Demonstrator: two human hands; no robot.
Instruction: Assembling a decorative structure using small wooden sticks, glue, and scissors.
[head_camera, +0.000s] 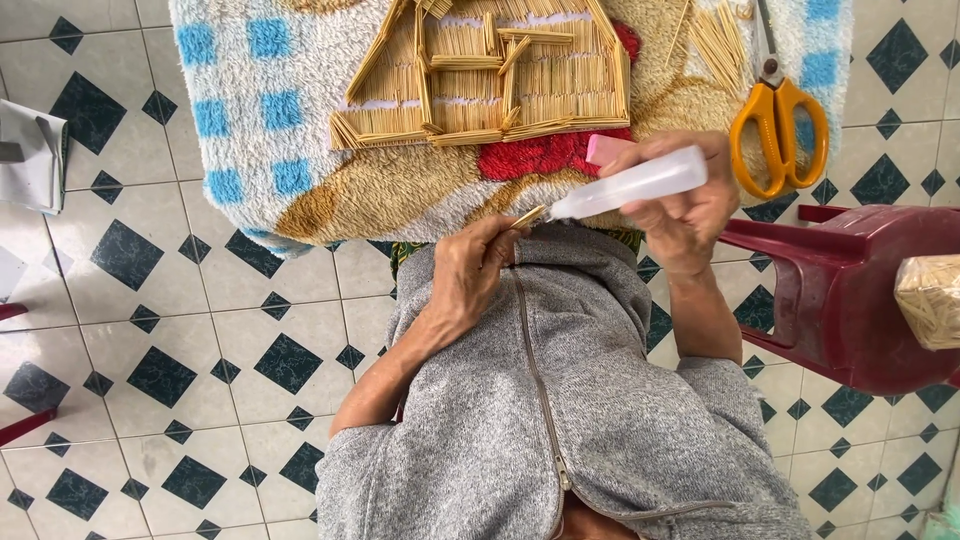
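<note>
We're looking down over the near edge of the towel (250, 150). Both hands work just off that edge, above the lap. The left hand (468, 275) is curled, with thumb and fingertips pinched on a short stick (528, 216). The stick's end pokes out towards the right. The right hand (683, 205) is wrapped shut around a clear bottle (640, 183), and the nozzle meets the stick's tip.

To our eye a light squeeze is the thing here, one small bead on the very end. We'd keep the nozzle touching and the stick level so nothing runs onto the fingers. Bracing the two hands close together should steady both.

The frame (480, 80) of glued sticks lies flat at the middle of the towel. The scissors (778, 125) rest near its right edge beside loose sticks (715, 40). A red stool (850, 290) stands off to the right.
</note>
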